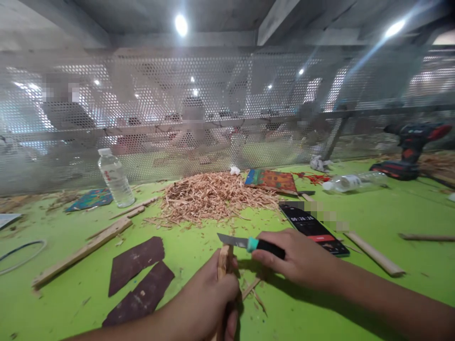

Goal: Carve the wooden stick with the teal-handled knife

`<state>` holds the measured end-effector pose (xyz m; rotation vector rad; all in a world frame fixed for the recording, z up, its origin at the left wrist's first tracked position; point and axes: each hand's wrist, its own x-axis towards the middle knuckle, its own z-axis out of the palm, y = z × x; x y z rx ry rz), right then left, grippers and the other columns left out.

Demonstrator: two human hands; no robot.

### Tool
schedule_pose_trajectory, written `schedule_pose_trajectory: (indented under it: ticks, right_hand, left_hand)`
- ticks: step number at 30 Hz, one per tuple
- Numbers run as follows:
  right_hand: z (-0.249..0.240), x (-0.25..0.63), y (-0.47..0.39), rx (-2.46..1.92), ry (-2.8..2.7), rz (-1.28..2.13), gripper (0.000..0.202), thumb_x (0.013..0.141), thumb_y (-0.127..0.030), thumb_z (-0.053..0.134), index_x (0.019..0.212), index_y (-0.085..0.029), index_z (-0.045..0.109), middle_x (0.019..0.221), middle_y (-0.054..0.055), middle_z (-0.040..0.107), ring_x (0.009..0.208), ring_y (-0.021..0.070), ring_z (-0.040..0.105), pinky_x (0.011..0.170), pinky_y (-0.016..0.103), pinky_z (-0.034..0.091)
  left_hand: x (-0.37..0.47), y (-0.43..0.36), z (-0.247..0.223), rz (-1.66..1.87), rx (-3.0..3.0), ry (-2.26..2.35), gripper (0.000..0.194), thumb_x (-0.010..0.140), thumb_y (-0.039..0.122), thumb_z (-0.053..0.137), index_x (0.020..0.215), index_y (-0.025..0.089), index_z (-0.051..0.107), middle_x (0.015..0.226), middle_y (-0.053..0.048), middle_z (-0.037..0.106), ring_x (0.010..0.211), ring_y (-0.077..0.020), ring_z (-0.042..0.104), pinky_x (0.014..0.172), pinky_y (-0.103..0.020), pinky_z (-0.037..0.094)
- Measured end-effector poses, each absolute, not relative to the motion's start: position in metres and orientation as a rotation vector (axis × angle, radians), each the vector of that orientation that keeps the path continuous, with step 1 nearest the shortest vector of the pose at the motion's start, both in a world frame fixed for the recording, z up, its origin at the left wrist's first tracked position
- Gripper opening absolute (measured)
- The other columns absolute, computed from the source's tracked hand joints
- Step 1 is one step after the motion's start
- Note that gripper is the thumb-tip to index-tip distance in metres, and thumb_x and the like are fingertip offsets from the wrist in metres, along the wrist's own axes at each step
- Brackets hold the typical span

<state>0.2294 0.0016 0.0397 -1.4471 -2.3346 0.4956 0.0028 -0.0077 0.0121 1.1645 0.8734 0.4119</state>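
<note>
My left hand (209,296) is wrapped around a piece of wood (224,260), held upright just above the green table. In my right hand (289,255) is a knife (234,240) with a black and teal handle. Its blade points left and lies across the upper end of the wood; whether it is cutting in, I cannot tell. The lower part of the wood is mostly hidden by my left hand. A few thin wood shavings (254,289) lie on the table beneath my hands.
A pile of shavings (213,196) lies ahead, with a phone (313,229) to its right. Sandpaper pieces (137,265), a carved wooden stick (85,251) and an upright water bottle (115,177) are leftward. A lying bottle (355,182) and a cordless drill (408,149) are rightward. Perforated metal screen (220,137) behind.
</note>
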Motion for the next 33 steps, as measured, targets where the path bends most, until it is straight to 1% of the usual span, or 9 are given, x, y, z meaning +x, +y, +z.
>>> schedule_pose_trajectory:
  ticks: [5,8,13,17,20,22,25,30,33]
  right_hand:
    - [0.043,0.245,0.016,-1.577,-2.202,0.41,0.053,0.105,-0.06,0.039,0.085,-0.018,0.064,0.074,0.004,0.066,0.067,0.0185,0.059,0.062,0.029,0.035]
    - [0.043,0.241,0.01,-1.473,-2.259,0.494,0.054,0.103,-0.063,0.041,0.083,-0.019,0.064,0.072,0.003,0.064,0.065,0.0174,0.057,0.061,0.029,0.035]
    - [0.038,0.224,-0.008,-1.286,-2.392,0.636,0.05,0.102,-0.063,0.044,0.084,-0.02,0.064,0.073,0.003,0.066,0.064,0.0162,0.057,0.059,0.028,0.035]
    - [0.034,0.232,0.005,-1.439,-2.332,0.504,0.051,0.103,-0.062,0.042,0.083,-0.02,0.065,0.073,0.005,0.068,0.066,0.0183,0.06,0.06,0.029,0.035]
    - [0.033,0.25,0.024,-1.596,-2.252,0.424,0.056,0.102,-0.065,0.04,0.089,-0.019,0.069,0.072,0.005,0.069,0.062,0.0198,0.06,0.059,0.03,0.035]
    - [0.034,0.26,0.032,-1.632,-2.227,0.322,0.056,0.102,-0.065,0.04,0.086,-0.02,0.069,0.07,0.005,0.068,0.063,0.0206,0.06,0.06,0.03,0.035]
    - [0.036,0.261,0.029,-1.543,-2.282,0.225,0.054,0.103,-0.063,0.041,0.086,-0.02,0.068,0.07,0.005,0.067,0.063,0.0199,0.06,0.06,0.031,0.034]
    - [0.034,0.24,0.005,-1.198,-2.49,0.305,0.049,0.104,-0.062,0.042,0.093,-0.021,0.067,0.076,0.006,0.069,0.065,0.0185,0.061,0.059,0.03,0.035]
    - [0.032,0.239,0.005,-1.218,-2.491,0.367,0.05,0.104,-0.061,0.04,0.093,-0.021,0.067,0.077,0.006,0.07,0.066,0.019,0.061,0.06,0.03,0.036]
  left_hand:
    - [0.003,-0.008,0.012,0.399,1.179,0.866,0.029,0.081,0.033,0.048,0.107,0.023,0.041,0.037,0.009,0.05,0.029,-0.0125,0.038,0.029,-0.016,0.037]
    - [0.002,-0.008,0.012,0.412,1.151,0.863,0.029,0.083,0.035,0.05,0.108,0.023,0.041,0.038,0.008,0.052,0.029,-0.0125,0.039,0.03,-0.017,0.039]
    - [0.003,-0.008,0.011,0.415,1.185,0.878,0.033,0.079,0.033,0.052,0.109,0.019,0.048,0.04,0.006,0.053,0.03,-0.0125,0.042,0.031,-0.018,0.04]
    - [0.003,-0.008,0.012,0.409,1.202,0.884,0.036,0.077,0.027,0.048,0.111,0.021,0.042,0.039,0.007,0.052,0.03,-0.0134,0.042,0.03,-0.018,0.039]
    - [0.002,-0.009,0.015,0.377,1.234,0.89,0.032,0.079,0.025,0.046,0.111,0.022,0.039,0.039,0.008,0.052,0.03,-0.013,0.041,0.03,-0.017,0.039]
    - [0.001,-0.009,0.016,0.365,1.234,0.891,0.03,0.082,0.025,0.045,0.11,0.023,0.038,0.04,0.008,0.053,0.031,-0.013,0.043,0.031,-0.018,0.041]
    - [0.0,-0.008,0.016,0.356,1.235,0.864,0.028,0.086,0.031,0.047,0.112,0.023,0.038,0.041,0.008,0.054,0.031,-0.0127,0.043,0.032,-0.018,0.043]
    - [0.0,-0.01,0.015,0.404,1.223,0.825,0.04,0.095,0.054,0.05,0.118,0.023,0.038,0.042,0.011,0.048,0.033,-0.0105,0.042,0.034,-0.018,0.047]
    - [-0.001,-0.011,0.015,0.408,1.243,0.832,0.041,0.095,0.052,0.053,0.12,0.023,0.039,0.043,0.012,0.048,0.033,-0.0094,0.041,0.034,-0.018,0.047]
